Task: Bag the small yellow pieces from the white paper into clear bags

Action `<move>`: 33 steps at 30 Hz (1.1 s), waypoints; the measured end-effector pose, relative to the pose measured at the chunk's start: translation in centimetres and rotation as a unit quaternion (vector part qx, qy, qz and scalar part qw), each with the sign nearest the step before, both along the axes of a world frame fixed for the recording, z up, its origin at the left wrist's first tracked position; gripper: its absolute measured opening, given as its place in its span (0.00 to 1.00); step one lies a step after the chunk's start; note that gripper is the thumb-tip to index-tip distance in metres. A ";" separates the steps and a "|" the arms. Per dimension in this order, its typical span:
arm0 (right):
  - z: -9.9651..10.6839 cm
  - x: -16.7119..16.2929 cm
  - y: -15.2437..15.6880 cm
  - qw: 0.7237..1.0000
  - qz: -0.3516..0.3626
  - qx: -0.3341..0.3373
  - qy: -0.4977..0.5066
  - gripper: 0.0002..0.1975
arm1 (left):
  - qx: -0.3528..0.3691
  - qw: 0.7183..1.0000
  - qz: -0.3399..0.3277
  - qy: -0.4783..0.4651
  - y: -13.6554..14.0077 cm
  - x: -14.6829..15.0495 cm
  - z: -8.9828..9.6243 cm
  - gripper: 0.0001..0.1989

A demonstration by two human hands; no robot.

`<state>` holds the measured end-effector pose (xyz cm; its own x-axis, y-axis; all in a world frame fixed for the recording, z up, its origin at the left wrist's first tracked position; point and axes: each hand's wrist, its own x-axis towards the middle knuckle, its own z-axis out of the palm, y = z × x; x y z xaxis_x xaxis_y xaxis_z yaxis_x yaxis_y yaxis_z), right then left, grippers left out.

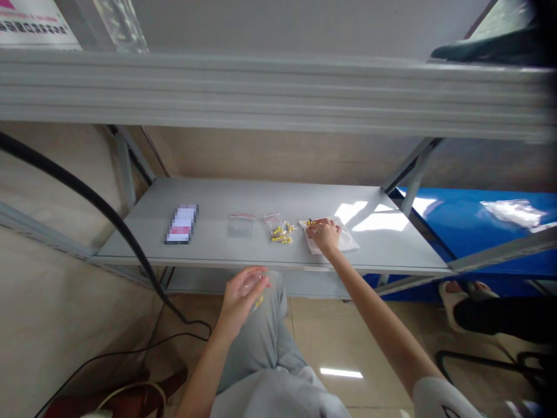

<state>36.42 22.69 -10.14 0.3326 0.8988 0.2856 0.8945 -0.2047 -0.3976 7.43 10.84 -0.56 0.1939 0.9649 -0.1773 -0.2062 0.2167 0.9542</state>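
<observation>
My right hand (324,234) reaches onto the grey shelf (243,200) and rests on a white sheet or bag (348,241) with small yellow pieces (310,222) at its fingertips. My left hand (243,290) hovers below the shelf's front edge, over my lap, holding a small clear plastic bag (257,290) with a few yellow pieces in it. A filled clear bag of yellow pieces (281,231) lies just left of my right hand. An empty-looking zip bag (241,224) lies further left.
A phone (181,224) lies on the shelf's left part. A black cable (108,215) runs down at the left. A blue surface (461,220) with a clear bag (513,212) sits to the right. Another person's foot (456,290) is at the lower right.
</observation>
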 end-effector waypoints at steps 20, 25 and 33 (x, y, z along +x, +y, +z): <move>2.3 -0.6 -0.5 0.999 -0.001 -0.015 0.029 0.18 | -0.054 0.963 0.009 -0.264 -1.5 -1.3 3.6 0.15; 4.7 -2.2 -1.6 0.999 0.015 0.013 0.036 0.16 | 0.034 0.999 -0.020 -0.017 -1.8 -1.2 2.6 0.12; 12.2 -10.8 -9.7 0.895 0.384 0.041 0.225 0.05 | 0.177 0.964 -0.031 0.196 -1.5 0.0 0.0 0.09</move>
<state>25.61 13.02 2.09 -0.2754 0.8937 0.3542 0.5042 0.4480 -0.7383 7.44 9.32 -0.53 0.2374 0.9673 0.0892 0.1880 -0.1358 0.9727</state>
